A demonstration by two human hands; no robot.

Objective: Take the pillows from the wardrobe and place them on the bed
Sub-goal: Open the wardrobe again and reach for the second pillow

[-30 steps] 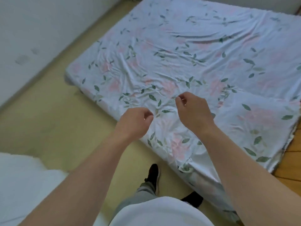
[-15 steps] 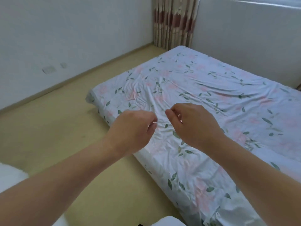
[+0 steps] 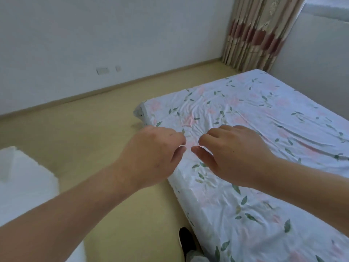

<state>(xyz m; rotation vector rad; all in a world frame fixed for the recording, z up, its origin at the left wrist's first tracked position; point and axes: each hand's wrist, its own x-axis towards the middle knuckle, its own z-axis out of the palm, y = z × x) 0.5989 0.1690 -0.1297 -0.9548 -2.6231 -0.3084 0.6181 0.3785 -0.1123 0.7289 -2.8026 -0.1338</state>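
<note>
Bed [image 3: 273, 118]: left hand [image 3: 154, 156] and right hand [image 3: 233, 154] hover above its edge, loosely curled, empty.

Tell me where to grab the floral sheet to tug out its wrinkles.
Probably pinch the floral sheet at its side edge near the far-left corner, coming from the floor side: creases bunch there, and the edge drapes down beside the left hand.

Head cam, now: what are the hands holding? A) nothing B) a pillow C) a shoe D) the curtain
A: the left hand and right hand are loosely curled in front of the bed, with nothing between the fingers.
</note>
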